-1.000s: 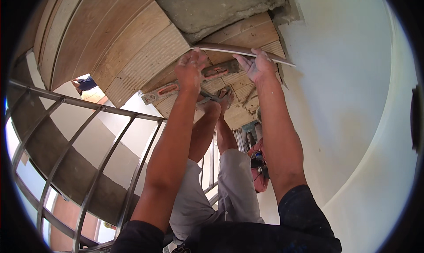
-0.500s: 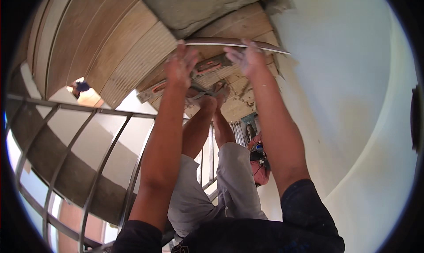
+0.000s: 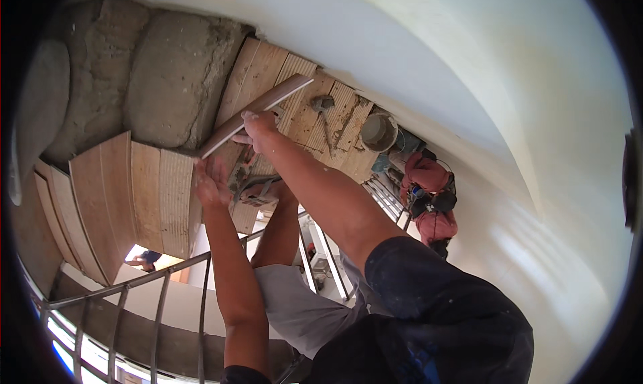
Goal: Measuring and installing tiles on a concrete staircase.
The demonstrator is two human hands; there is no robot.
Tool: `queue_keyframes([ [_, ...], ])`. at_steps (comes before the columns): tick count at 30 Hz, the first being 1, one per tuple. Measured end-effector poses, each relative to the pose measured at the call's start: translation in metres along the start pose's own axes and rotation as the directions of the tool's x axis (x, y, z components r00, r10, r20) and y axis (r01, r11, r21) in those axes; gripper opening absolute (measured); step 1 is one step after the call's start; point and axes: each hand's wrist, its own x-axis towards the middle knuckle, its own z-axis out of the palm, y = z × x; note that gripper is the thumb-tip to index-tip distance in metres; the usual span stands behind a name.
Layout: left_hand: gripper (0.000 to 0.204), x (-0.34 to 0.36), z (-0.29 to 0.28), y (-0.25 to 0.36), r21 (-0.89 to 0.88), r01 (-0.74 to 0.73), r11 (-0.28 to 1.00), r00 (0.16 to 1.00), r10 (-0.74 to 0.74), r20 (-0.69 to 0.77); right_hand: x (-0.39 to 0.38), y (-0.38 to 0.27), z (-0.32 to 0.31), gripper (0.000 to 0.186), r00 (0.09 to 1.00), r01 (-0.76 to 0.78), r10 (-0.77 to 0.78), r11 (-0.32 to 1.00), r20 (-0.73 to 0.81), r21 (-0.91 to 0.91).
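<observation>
A brown plank-like tile with a pale edge [image 3: 288, 86] lies at a slant above the tiled stair treads. My right hand [image 3: 260, 129] is closed on its middle, while my left hand [image 3: 213, 181] touches its lower-left end with fingers outstretched. Just behind this tile are light wooden-look tiles with grooved strips [image 3: 295, 66]; rough grey concrete [image 3: 171, 82] borders them on the left. My sandalled foot [image 3: 261, 193] rests under my hands, beside mortar-smeared tiles. A small mortar-caked trowel [image 3: 322, 103] lies to the right of the held tile.
A grey bucket [image 3: 378, 132] stands by the curved white wall [image 3: 495, 109]. Beyond it a co-worker in pink clothing [image 3: 429, 183] is bent over. A metal railing [image 3: 120, 289] runs along the lower left; another person [image 3: 144, 260] shows through a gap below.
The view has swung right, bringing the bucket and trowel into sight. The held tile now slants up to the right instead of lying nearly level, and my right hand has closed on it.
</observation>
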Motion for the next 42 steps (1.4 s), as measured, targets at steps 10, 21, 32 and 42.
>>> queue_keyframes([
  [10, 0.056, -0.13, -0.059, 0.019, 0.55, -0.017, 0.835, 0.997, -0.027, 0.072, -0.115, 0.012, -0.075, 0.037, 0.998, -0.045, 0.031, 0.953, 0.053, 0.298],
  [21, 0.045, -0.27, -0.104, 0.08, 0.733, -0.388, 0.559, 0.898, 0.406, 0.167, -0.253, 0.036, -0.246, 0.029, 0.975, -0.09, 0.008, 0.93, 0.224, 0.358],
  [32, 0.039, -0.384, -0.083, 0.081, 0.787, -0.389, 0.479, 0.914, 0.308, 0.264, -0.351, -0.033, -0.202, 0.029, 0.983, -0.119, 0.153, 0.952, 0.1, -0.283],
  [42, 0.059, -0.438, -0.021, 0.139, 0.649, -0.666, 0.368, 0.741, 0.428, 0.518, -0.376, -0.059, -0.071, 0.035, 0.918, 0.172, 0.137, 0.706, 0.371, -0.687],
])
